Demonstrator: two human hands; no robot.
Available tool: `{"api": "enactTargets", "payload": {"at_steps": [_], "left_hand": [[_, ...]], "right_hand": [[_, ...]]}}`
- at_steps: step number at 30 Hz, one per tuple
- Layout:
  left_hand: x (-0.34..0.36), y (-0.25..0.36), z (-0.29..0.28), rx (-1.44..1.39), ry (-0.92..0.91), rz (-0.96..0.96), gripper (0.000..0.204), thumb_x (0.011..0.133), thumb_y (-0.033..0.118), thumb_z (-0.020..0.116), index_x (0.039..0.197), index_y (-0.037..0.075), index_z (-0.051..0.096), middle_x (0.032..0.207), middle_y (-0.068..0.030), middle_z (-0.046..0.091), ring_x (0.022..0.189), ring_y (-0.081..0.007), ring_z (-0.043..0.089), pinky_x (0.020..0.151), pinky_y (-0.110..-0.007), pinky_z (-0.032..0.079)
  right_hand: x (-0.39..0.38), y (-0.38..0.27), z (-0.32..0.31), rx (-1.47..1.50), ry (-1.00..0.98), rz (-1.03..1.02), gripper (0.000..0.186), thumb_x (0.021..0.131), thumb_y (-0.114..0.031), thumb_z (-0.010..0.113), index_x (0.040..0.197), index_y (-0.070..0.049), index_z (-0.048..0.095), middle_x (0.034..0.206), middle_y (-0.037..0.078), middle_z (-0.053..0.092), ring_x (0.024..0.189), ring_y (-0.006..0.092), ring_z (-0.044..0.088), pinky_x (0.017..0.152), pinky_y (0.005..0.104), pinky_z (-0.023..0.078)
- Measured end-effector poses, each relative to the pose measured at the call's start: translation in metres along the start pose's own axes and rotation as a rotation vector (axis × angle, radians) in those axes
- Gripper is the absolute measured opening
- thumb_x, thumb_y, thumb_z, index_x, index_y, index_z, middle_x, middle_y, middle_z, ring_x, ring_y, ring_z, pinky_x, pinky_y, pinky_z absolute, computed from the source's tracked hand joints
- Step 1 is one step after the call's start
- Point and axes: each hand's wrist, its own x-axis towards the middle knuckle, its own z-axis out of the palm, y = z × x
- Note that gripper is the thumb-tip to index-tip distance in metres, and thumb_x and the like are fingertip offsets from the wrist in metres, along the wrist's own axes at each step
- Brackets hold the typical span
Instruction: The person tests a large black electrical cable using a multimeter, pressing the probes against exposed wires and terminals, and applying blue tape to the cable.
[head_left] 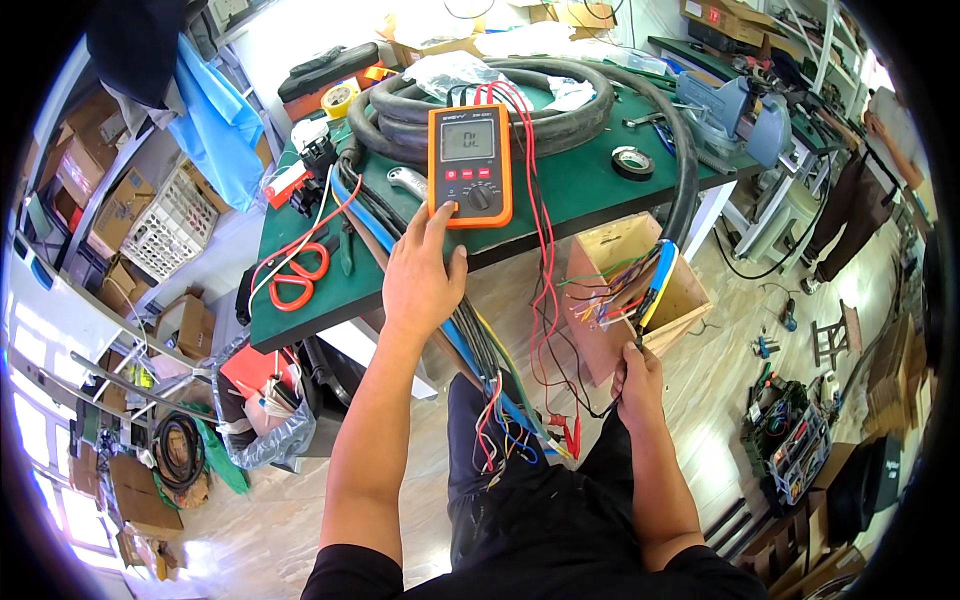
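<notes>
Orange-handled scissors [297, 276] flat on green workbench top [590, 180], near left edge. Thick black rubber hose coil [560, 110] at bench rear. Black tape roll [632, 162] right of coil; yellow tape roll [340, 98] near back-left corner. Blue bench vise [735, 110] at far right end. White plastic lattice basket [172, 225] on floor left of bench, among brown cardboard boxes [120, 205].

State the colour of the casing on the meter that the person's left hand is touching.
Orange casing with a dark grey face; the meter under the left hand shows best in the head view.
</notes>
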Motion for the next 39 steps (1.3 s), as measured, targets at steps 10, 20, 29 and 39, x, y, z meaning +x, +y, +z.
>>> {"api": "enactTargets", "payload": {"at_steps": [10, 20, 29, 39], "left_hand": [[-0.001, 0.001, 0.001, -0.002, 0.018, 0.005, 0.054, 0.082, 0.013, 0.062, 0.134, 0.009, 0.046, 0.135, -0.0222, 0.046, 0.115, -0.0399, 0.053, 0.098, -0.044, 0.042], [0.001, 0.0, 0.001, -0.002, 0.002, -0.007, 0.053, 0.083, 0.015, 0.062, 0.133, 0.009, 0.046, 0.135, -0.0207, 0.047, 0.116, -0.039, 0.052, 0.098, -0.044, 0.042], [-0.003, -0.009, 0.01, -0.024, 0.028, -0.002, 0.052, 0.087, 0.015, 0.058, 0.137, 0.008, 0.045, 0.125, -0.0178, 0.056, 0.109, -0.0306, 0.059, 0.09, -0.039, 0.046], [-0.002, 0.005, 0.017, -0.026, -0.009, -0.018, 0.054, 0.087, 0.014, 0.058, 0.139, 0.009, 0.041, 0.129, -0.0155, 0.054, 0.11, -0.0299, 0.058, 0.091, -0.041, 0.046]], "right_hand": [[0.0, 0.0, 0.0, -0.002, 0.003, 0.013, 0.024, 0.095, -0.029, 0.051, 0.079, -0.013, 0.044, 0.055, -0.004, 0.039, 0.043, 0.0073, 0.035, 0.04, 0.0242, 0.03], [0.002, 0.005, 0.0, 0.004, 0.008, -0.02, 0.024, 0.096, -0.029, 0.05, 0.08, -0.012, 0.045, 0.057, -0.004, 0.04, 0.045, 0.0069, 0.035, 0.041, 0.0246, 0.03], [0.0, 0.009, 0.004, -0.091, 0.081, -0.087, 0.024, 0.095, -0.029, 0.05, 0.086, -0.006, 0.05, 0.06, -0.004, 0.041, 0.046, 0.0059, 0.036, 0.041, 0.0236, 0.03], [-0.014, -0.014, -0.008, 0.009, 0.017, -0.116, 0.022, 0.096, -0.026, 0.049, 0.088, -0.005, 0.049, 0.061, -0.004, 0.041, 0.049, 0.0059, 0.036, 0.044, 0.024, 0.031]]}}
